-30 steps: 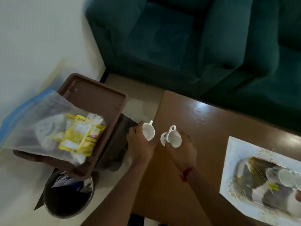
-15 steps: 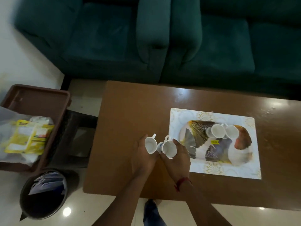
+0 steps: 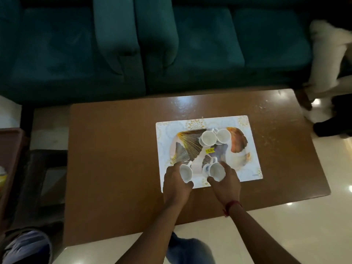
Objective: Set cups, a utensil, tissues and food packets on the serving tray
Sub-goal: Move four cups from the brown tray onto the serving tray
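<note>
A: Serving tray [image 3: 245, 149] sits right of centre on the brown table [image 3: 114, 159], and two white cups [image 3: 208, 138] are already standing on it at about twelve o'clock, rims touching or very nearly.

B: And two more coming in at six o'clock! The left hand [image 3: 176, 184] is wrapped round one small cup [image 3: 185, 173], fingers curled on the body, handle pointing up and away at one o'clock.

A: The right hand [image 3: 227, 182] mirrors it, closed around a second cup [image 3: 215, 171], thumb on the near wall, handle out at twelve.

B: Are they down on the tray yet?

A: Hard to say from up here; both mouths tip a little toward the camera, so I'd guess they hover just over the near edge.

B: How will they handle?

A: Small glazed cups, light and rigid but chippy, and probably a bit slick. Gripping the body as both hands do looks secure; the handle is the other sensible hold.

B: Risk?

A: Clinking the two together, they're just beside each other, or knocking them on the tray as they land. Tissues, utensil and packets aren't on the tray yet
</note>
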